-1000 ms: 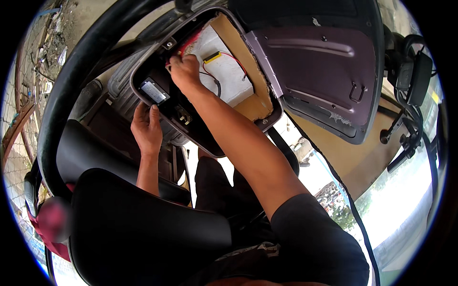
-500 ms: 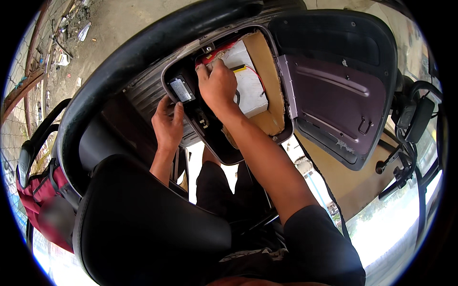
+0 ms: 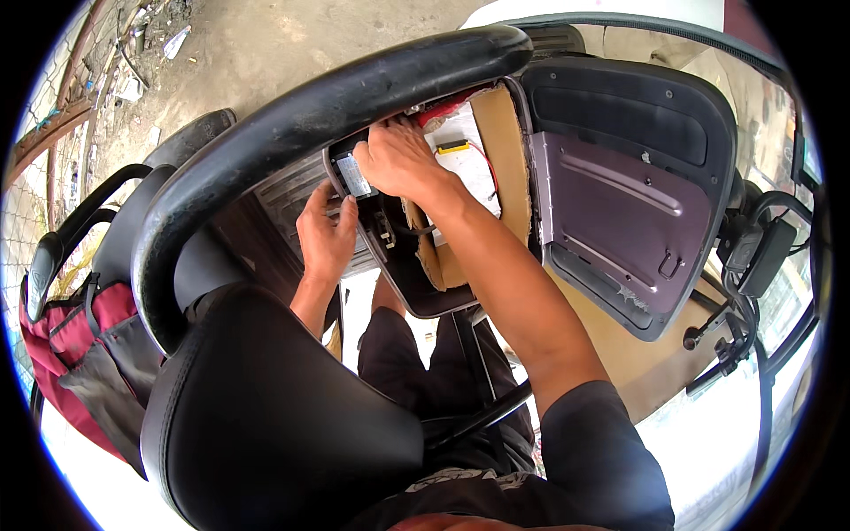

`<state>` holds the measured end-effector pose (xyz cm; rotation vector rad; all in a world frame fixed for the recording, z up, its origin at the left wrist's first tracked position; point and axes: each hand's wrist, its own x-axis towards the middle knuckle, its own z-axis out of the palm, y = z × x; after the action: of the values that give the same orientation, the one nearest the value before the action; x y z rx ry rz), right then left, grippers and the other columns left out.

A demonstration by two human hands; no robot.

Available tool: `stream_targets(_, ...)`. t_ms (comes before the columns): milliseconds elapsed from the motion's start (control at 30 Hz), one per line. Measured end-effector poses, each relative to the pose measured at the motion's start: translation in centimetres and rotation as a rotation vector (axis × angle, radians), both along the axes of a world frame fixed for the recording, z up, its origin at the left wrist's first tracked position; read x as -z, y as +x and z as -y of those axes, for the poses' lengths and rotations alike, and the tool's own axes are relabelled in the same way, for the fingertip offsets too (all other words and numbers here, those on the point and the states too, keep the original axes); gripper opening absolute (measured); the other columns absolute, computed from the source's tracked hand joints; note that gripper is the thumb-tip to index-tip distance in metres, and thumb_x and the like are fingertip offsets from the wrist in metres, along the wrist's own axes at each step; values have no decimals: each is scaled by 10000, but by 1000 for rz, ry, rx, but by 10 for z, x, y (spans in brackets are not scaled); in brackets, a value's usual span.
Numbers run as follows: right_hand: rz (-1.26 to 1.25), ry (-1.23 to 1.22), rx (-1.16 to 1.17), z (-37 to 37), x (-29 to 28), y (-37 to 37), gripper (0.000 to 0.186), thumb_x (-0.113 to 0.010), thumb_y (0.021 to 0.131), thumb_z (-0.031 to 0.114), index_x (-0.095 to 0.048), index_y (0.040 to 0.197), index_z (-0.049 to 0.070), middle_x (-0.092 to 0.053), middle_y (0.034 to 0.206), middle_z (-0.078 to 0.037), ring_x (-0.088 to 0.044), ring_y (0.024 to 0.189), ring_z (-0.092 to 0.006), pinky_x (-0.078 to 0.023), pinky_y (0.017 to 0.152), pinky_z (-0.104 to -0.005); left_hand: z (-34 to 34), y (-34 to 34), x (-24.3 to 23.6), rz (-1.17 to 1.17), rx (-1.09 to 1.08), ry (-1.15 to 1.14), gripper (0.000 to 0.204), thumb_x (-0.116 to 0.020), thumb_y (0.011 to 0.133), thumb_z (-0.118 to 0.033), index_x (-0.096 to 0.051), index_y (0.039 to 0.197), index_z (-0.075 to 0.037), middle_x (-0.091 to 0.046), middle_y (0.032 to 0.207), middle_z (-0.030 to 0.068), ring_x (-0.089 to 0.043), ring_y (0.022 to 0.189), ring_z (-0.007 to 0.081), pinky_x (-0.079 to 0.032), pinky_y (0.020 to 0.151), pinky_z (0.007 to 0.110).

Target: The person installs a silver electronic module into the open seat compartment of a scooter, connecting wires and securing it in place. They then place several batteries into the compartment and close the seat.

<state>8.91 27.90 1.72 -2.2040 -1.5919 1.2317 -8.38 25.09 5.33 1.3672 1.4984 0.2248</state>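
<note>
An uncovered storage compartment [image 3: 429,310] has brown cardboard [image 3: 505,146] lining and a white block [image 3: 460,168] inside. My right hand [image 3: 400,157] reaches over its left part, fingers curled down at the far wall. What those fingertips hold, if anything, is hidden. Beside them sits a small black box with a white label [image 3: 357,175]. My left hand [image 3: 328,232] is at the compartment's left rim, just below the labelled box, its thumb spread from its fingers. On the white block lies a yellow and black piece [image 3: 452,146] with a red wire. Red material [image 3: 443,112] shows at the far edge.
The dark hinged lid [image 3: 620,186] hangs open to the right. A thick black curved bar [image 3: 328,88] arches over the far side. A black padded seat [image 3: 274,407] is near me, with a red and grey bag [image 3: 88,354] to its left.
My right hand has moved from the red material toward the labelled box, its fingers deeper along the far wall. My left hand stays at the rim. The view has shifted; the curved bar covers more of the compartment.
</note>
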Motion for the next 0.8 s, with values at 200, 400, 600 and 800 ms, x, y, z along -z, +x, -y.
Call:
stream_targets(200,171,-43,-29,-5,33,0,321,-555,881,179,-769,1063,23,-704,1183,-218,-607,1222,-365,-352,1109,-483,-6,1,-2,-3,-28,-26,374,-671,916,-84,-621,1259,59,-734,1052,186,-727,928,232,-572,751,338)
stream_targets(400,230,-87,-1,-7,55,5,577,-590,866,235,-578,1426,99,-466,1553,-137,-350,1489,-305,-179,1231,-500,2,2,6,28,-43,-3,368,-667,917,-86,-626,1251,61,-730,1027,170,-712,881,204,-565,733,323)
stream_targets(600,119,-315,-181,-28,70,17,754,-504,921,308,-262,1625,190,-159,1708,-76,-94,1581,-294,-45,1260,-553,0,2,3,4,-38,2,345,-665,929,-83,-624,1238,63,-728,995,139,-684,845,158,-563,734,311)
stream_targets(800,104,-343,-261,-29,75,19,774,-474,927,288,-195,1640,170,-122,1714,-85,-58,1582,-314,-40,1259,-564,2,3,7,-37,-7,36,346,-669,916,-85,-625,1223,68,-730,985,151,-708,853,190,-567,746,318)
